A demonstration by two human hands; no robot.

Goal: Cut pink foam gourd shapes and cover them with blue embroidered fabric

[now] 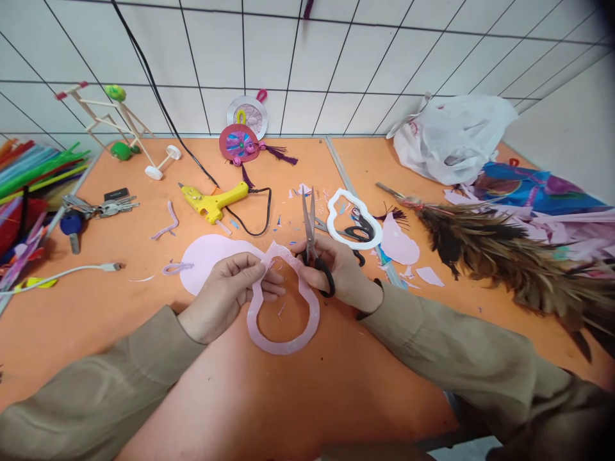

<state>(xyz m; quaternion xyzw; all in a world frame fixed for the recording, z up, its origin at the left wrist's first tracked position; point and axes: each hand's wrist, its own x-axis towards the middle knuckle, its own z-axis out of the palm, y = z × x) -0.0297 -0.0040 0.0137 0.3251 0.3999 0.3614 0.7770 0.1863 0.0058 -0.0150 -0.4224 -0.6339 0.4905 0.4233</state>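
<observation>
Above the orange table, my left hand (235, 288) pinches the upper left edge of a pink gourd-shaped paper frame (283, 347), which hangs with its wide loop toward me. My right hand (339, 272) grips black-handled scissors (310, 224), blades pointing up and slightly apart, while its fingers also touch the frame's upper right edge. Behind my left hand lies a pink gourd-shaped sheet (204, 253) with a small lilac pipe-cleaner loop (177, 267) on it. A white gourd-shaped frame (331, 221) rests beyond my right hand, over a second pair of black-handled scissors (360, 232).
A yellow glue gun (216, 202) with a black cord lies behind the pink sheet. Keys (108, 205), a white cable (86, 272) and colourful pipe cleaners (38, 169) are at left. Pink scraps (400, 242), a feather duster (504, 250) and a white plastic bag (451, 137) occupy the right.
</observation>
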